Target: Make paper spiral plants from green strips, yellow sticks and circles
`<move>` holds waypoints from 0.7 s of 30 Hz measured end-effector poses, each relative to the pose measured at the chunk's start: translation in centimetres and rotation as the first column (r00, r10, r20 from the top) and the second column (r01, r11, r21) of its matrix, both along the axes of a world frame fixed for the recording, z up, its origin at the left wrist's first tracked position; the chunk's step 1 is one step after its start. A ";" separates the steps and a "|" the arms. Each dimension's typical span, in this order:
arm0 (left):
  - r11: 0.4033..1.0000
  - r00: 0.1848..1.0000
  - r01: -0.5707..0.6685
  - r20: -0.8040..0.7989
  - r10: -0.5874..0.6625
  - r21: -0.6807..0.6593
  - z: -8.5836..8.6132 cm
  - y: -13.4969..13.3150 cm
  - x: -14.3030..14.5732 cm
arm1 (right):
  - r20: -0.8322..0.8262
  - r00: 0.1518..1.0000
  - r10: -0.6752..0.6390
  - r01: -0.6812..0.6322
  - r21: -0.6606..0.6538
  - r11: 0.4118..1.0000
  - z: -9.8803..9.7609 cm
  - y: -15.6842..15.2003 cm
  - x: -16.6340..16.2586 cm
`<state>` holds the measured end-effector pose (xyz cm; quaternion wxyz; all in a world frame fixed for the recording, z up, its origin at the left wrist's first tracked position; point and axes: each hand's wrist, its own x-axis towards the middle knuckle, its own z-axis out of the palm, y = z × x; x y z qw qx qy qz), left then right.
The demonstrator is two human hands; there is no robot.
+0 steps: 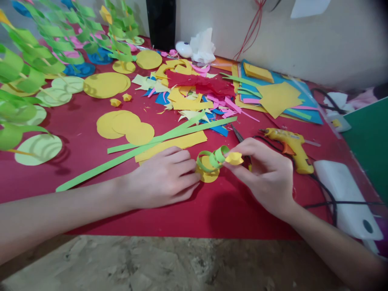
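Observation:
My right hand (268, 173) pinches a small folded yellow paper star (234, 158) at the upper end of a curled green paper strip (216, 159). The curl's loops lean over a small yellow paper circle (209, 176) on the table. My left hand (166, 176) lies on the table with its fingers curled in at the circle's left edge; its fingertips are partly hidden. Behind the left hand are flat yellow strips (172, 145) and two long green paper strips (151, 144). Scissors (237, 132) show partly behind my right hand.
A yellow glue gun (291, 145) and its cord lie at right, beside a white box-shaped device (348, 198). Paper scraps (194, 99) heap at the back. Yellow circles (119, 123) and several standing green paper curls (27, 64) are at left.

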<state>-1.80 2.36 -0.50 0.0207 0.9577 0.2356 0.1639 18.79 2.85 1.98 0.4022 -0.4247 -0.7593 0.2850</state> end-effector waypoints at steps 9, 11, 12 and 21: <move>0.986 0.985 -0.166 -0.052 0.166 -0.003 0.8 -2.9 0.5 | -0.024 0.998 -0.062 0.064 0.074 0.995 -0.1 -0.2 0.0; 0.983 0.981 -0.181 -0.074 0.179 -0.014 0.7 -2.6 0.4 | -0.039 0.996 -0.074 0.077 0.069 0.995 -0.3 -0.2 0.0; 0.983 0.981 -0.181 -0.075 0.179 -0.017 0.6 -2.4 0.4 | -0.047 0.996 -0.078 0.081 0.063 0.995 -0.3 -0.2 -0.1; 0.979 0.978 -0.154 -0.161 0.132 -0.133 -0.4 -2.1 0.6 | -0.090 0.990 -0.108 0.113 0.057 0.992 -0.6 -0.3 -0.3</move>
